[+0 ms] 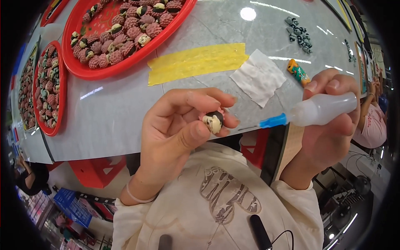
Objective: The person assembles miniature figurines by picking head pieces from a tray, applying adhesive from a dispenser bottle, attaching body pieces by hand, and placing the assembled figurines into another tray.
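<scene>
While the left hand (175, 125) pinches a small cream-and-black figurine head (214, 121) between thumb and fingertips above the near edge of the grey worktop (108, 116), the right hand (329, 125) has its grip closed around a translucent squeeze bottle (321, 109) whose blue-hubbed needle (273, 121) points at the figurine, just short of it. Farther back lie yellow tape strips (198, 61), a white cloth (259, 76) and red trays (125, 62) of pink pieces.
</scene>
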`<move>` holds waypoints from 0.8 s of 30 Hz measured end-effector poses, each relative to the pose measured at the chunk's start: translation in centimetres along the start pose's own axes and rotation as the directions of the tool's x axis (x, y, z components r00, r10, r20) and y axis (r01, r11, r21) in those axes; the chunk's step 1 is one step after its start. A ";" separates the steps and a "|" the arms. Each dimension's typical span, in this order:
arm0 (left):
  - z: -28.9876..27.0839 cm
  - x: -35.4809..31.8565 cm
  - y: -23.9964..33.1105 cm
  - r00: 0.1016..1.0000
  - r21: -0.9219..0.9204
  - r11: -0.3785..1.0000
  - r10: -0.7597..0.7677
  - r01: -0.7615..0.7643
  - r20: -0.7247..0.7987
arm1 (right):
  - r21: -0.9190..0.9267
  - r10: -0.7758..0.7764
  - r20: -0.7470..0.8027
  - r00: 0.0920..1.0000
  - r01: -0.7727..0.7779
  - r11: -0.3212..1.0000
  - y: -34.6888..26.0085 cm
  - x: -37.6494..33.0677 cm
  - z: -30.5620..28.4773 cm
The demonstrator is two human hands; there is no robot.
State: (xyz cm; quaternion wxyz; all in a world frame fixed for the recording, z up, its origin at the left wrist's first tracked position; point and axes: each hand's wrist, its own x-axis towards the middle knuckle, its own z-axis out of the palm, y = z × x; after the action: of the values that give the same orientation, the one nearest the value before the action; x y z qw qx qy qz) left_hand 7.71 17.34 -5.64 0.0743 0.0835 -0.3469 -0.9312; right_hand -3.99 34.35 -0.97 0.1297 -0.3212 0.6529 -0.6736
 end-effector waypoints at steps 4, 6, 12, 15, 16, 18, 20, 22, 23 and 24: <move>-0.2 -0.3 0.1 1.000 0.058 0.998 -0.014 0.014 0.007 | -0.167 0.106 -0.034 0.994 -0.110 0.980 -0.4 0.0 0.7; 0.0 -0.4 0.0 1.000 0.089 0.996 -0.003 0.005 -0.022 | -0.199 0.122 -0.039 0.992 -0.128 0.972 -0.4 0.0 0.9; 0.6 -0.6 0.4 0.995 0.125 0.991 -0.037 0.049 -0.095 | -0.335 0.076 -0.075 0.994 -0.097 0.937 -0.9 -0.3 1.4; 0.5 -0.6 0.2 0.996 0.105 0.994 -0.032 0.041 -0.082 | -0.479 -0.070 -0.042 0.997 0.042 0.877 -1.8 -1.1 1.4; 0.4 -0.5 0.1 0.998 0.087 0.996 -0.026 0.032 -0.063 | -0.525 -0.118 -0.027 0.993 0.086 0.847 -2.0 -1.3 1.4; 0.4 -0.5 0.1 0.997 0.081 0.996 -0.034 0.040 -0.076 | -0.608 -0.211 0.011 0.978 0.174 0.775 -2.2 -1.5 1.1; 0.5 -0.4 0.1 0.995 0.077 0.996 -0.040 0.047 -0.088 | -0.564 -0.203 -0.024 0.979 0.154 0.811 -2.1 -1.5 0.7; 0.5 -0.4 0.1 0.995 0.050 0.998 -0.044 0.049 -0.089 | -0.468 -0.177 -0.090 0.980 0.115 0.876 -1.9 -1.4 0.3; 0.4 -0.4 0.1 0.995 0.052 0.998 -0.041 0.046 -0.090 | -0.416 -0.162 -0.121 0.979 0.098 0.904 -1.8 -1.2 0.0; 0.3 -0.3 0.2 0.997 0.048 0.998 -0.030 0.034 -0.070 | -0.362 -0.145 -0.152 0.978 0.081 0.929 -1.7 -1.1 -0.3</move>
State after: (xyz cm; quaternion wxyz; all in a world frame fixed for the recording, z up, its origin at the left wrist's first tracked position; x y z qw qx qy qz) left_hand 7.93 17.44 -5.20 0.0694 0.1230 -0.3657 -0.9200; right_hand -2.93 35.39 0.37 -0.0276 -0.3157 0.7526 -0.5772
